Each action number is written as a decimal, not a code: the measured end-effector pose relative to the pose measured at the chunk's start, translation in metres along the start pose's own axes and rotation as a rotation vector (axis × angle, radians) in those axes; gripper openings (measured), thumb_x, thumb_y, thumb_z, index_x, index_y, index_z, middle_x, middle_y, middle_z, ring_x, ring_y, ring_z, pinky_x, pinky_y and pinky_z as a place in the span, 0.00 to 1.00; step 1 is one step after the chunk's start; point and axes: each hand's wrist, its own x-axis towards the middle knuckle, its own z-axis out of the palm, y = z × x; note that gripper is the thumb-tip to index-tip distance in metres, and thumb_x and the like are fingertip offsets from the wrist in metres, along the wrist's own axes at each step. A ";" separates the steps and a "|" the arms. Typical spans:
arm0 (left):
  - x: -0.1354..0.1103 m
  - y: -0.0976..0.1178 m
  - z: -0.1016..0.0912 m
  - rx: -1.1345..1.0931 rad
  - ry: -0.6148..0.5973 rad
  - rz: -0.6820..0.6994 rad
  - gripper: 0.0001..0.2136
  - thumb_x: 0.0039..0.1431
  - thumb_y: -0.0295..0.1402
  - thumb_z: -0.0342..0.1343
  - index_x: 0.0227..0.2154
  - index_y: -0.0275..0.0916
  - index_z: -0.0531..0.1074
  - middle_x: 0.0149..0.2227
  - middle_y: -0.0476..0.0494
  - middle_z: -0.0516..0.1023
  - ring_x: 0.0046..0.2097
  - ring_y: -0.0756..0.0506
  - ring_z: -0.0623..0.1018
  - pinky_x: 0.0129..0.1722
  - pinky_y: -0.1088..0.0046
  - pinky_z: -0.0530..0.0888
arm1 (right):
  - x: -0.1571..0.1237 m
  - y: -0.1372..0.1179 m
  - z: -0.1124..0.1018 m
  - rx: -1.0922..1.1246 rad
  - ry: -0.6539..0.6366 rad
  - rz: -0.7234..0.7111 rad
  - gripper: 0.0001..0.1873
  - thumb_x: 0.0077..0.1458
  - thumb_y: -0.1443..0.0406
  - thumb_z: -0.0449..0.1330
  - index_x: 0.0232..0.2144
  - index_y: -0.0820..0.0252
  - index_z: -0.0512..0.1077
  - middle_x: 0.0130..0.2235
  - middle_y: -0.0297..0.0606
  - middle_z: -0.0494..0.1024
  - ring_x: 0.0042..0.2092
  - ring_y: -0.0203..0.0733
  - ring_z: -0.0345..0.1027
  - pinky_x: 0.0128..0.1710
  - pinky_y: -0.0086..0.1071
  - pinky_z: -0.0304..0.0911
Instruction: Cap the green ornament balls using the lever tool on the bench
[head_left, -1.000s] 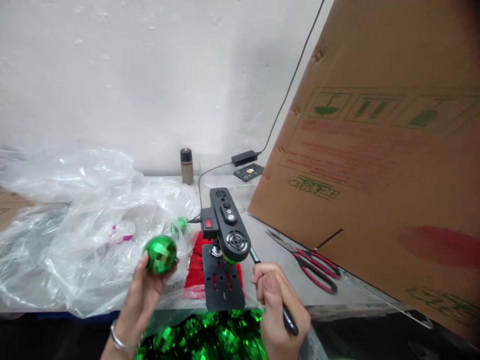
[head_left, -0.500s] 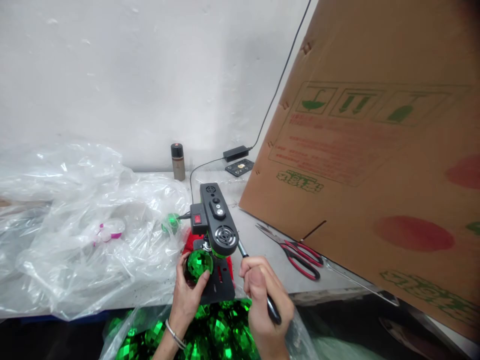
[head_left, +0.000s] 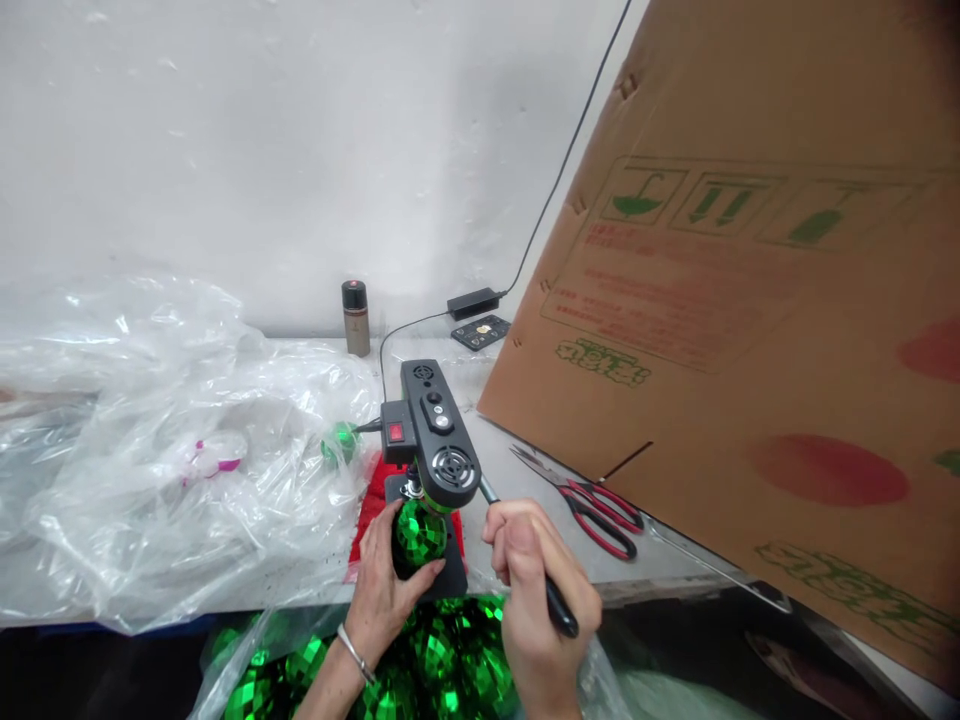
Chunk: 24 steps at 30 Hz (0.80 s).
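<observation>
My left hand [head_left: 390, 585] is closed around a faceted green ball [head_left: 418, 532] and holds it on the black base plate under the head of a small black bench press [head_left: 439, 440]. My right hand [head_left: 536, 590] grips the press's black lever handle [head_left: 559, 605], which slants down to the right from the machine. A red switch glows on the machine's left side. A silver bracelet is on my left wrist.
A bag of several green faceted balls [head_left: 420, 670] sits below the table edge. Crumpled clear plastic [head_left: 157, 450] covers the left, with one green ball [head_left: 339, 440] in it. Red-handled scissors [head_left: 600, 510] lie right of the press. A big cardboard sheet [head_left: 750, 300] leans at right. A small canister [head_left: 355, 317] stands by the wall.
My left hand carried the green ball from the left, over the plastic, to the press's base plate and settled it under the head. My right hand stayed on the lever.
</observation>
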 end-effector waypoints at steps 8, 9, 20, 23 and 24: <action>0.002 0.006 0.000 0.079 -0.077 0.118 0.33 0.50 0.39 0.64 0.58 0.38 0.60 0.59 0.31 0.69 0.61 0.32 0.68 0.60 0.45 0.65 | 0.008 -0.008 0.001 -0.021 0.007 0.058 0.18 0.66 0.68 0.50 0.22 0.59 0.61 0.25 0.32 0.64 0.28 0.34 0.59 0.24 0.29 0.52; 0.002 0.005 -0.001 0.077 -0.086 0.116 0.34 0.50 0.39 0.64 0.59 0.38 0.60 0.59 0.31 0.69 0.61 0.32 0.68 0.60 0.45 0.66 | 0.008 -0.008 0.001 -0.020 0.007 0.055 0.18 0.66 0.68 0.50 0.22 0.59 0.61 0.25 0.32 0.63 0.28 0.34 0.60 0.24 0.29 0.52; 0.001 -0.002 -0.008 0.108 -0.167 0.154 0.35 0.51 0.41 0.63 0.60 0.37 0.58 0.59 0.30 0.68 0.62 0.32 0.68 0.59 0.45 0.68 | 0.006 -0.005 0.000 -0.018 -0.005 0.032 0.18 0.66 0.70 0.49 0.22 0.59 0.60 0.25 0.32 0.63 0.29 0.33 0.60 0.25 0.29 0.52; 0.003 -0.002 -0.012 0.107 -0.193 0.144 0.35 0.51 0.41 0.63 0.60 0.38 0.57 0.60 0.30 0.68 0.61 0.32 0.68 0.59 0.44 0.67 | 0.005 -0.005 0.000 -0.023 -0.007 0.023 0.18 0.66 0.70 0.49 0.23 0.59 0.60 0.25 0.32 0.63 0.29 0.33 0.61 0.25 0.29 0.53; 0.004 -0.001 -0.013 0.100 -0.195 0.129 0.34 0.52 0.41 0.62 0.60 0.38 0.57 0.59 0.31 0.68 0.61 0.33 0.69 0.59 0.44 0.68 | 0.005 -0.005 0.000 -0.026 -0.008 0.023 0.18 0.66 0.70 0.49 0.23 0.59 0.60 0.25 0.32 0.63 0.29 0.33 0.61 0.25 0.29 0.52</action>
